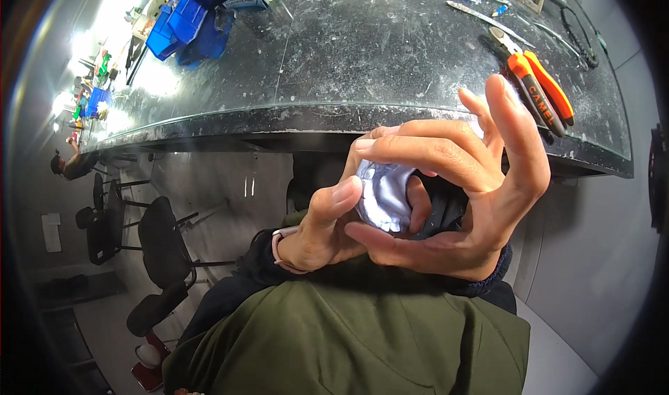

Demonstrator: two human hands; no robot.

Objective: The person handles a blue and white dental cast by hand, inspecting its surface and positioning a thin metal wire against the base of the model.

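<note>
A pale, bluish-white dental cast (387,196) is held up between my two hands, just in front of the bench's near edge. A row of tooth shapes seems to run along its left and lower rim. My left hand (317,228) grips the cast from the left, its thumb pressed on that rim. From the right, my right hand (481,186) curves around the cast, with its thumb below and bent fingers above. Other fingers of the right hand stick up, away from the cast. The cast's back side is hidden by my fingers.
On the dark, scratched bench (334,67), orange-and-black cutting pliers (533,85) lie right of my hands. Beyond them are a metal file-like tool (484,19) and a coiled cord (585,43). Blue bins (182,19) stand at the far left. Black chairs (164,242) stand on the left floor.
</note>
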